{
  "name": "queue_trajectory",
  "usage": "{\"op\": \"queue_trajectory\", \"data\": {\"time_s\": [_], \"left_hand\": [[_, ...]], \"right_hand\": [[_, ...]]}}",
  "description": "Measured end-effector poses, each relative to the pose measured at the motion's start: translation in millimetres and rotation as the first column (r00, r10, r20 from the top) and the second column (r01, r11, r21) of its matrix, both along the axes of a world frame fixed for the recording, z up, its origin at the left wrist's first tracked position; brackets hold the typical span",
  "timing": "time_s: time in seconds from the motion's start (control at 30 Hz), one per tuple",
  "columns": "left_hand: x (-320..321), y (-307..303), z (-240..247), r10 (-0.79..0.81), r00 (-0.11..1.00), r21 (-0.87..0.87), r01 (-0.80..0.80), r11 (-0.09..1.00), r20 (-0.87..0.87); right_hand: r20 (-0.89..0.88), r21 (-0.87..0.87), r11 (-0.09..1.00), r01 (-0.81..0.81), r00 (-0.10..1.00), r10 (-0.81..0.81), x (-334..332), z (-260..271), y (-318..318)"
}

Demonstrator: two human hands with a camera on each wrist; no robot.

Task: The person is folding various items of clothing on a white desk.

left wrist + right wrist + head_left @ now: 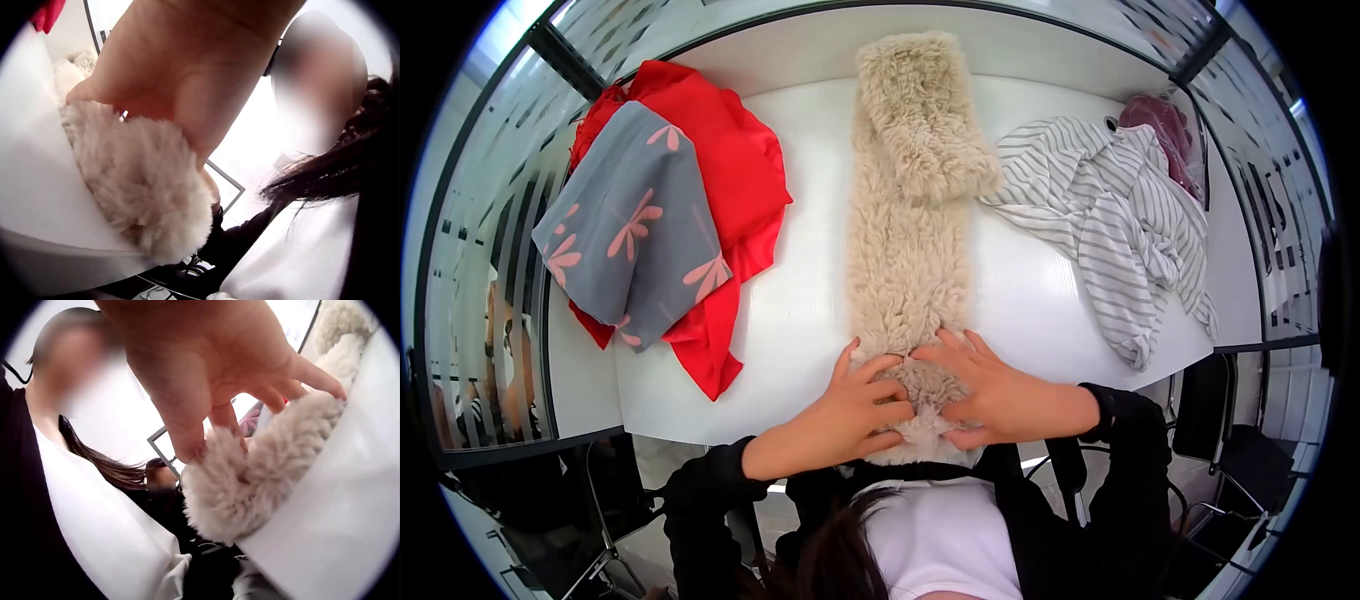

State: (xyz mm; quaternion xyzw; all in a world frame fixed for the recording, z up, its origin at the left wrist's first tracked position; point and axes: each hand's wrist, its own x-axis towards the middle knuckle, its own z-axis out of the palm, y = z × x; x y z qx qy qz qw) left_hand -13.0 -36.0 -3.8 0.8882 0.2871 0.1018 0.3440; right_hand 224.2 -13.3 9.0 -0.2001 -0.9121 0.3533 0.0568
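A long beige fluffy cloth (908, 260) runs down the middle of the white table, its far end folded over and its near end at the table's front edge. On its near part rest both hands, fingers spread. The left hand (845, 415) touches the left side, the right hand (1000, 395) the right side. In the left wrist view the left hand (187, 69) lies over the fur (144, 181), its fingertips hidden. The right wrist view has the right hand (219, 362) with spread, slightly bent fingers touching the fur (250, 475).
At the left lie a red cloth (735, 170) and, over it, a grey cloth (665, 190) with pink flowers. A striped white cloth (1100, 210) lies at the right, beside a dark red item (1165, 140) in clear plastic. Low panels surround the table (790, 300).
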Motion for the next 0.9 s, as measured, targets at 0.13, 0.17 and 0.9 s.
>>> {"op": "queue_trajectory", "data": {"time_s": [0.13, 0.17, 0.9], "left_hand": [[5.1, -0.6, 2.7, 0.095, 0.995, 0.011, -0.095, 0.995, 0.032], [7.0, 2.4, -1.4, 0.143, 0.990, 0.136, -0.142, 0.980, 0.000], [1.6, 2.5, -14.4, 0.345, 0.934, 0.035, -0.349, 0.936, 0.088]], "right_hand": [[-0.010, 0.082, 0.993, 0.091, 0.996, -0.090, -3.8, -10.9, 6.1], [-0.067, 0.072, 0.988, 0.133, 0.989, -0.129, -2.9, -16.7, 16.0], [-0.088, 0.176, 0.968, 0.181, 0.982, -0.167, -0.7, -14.5, 25.4]]}}
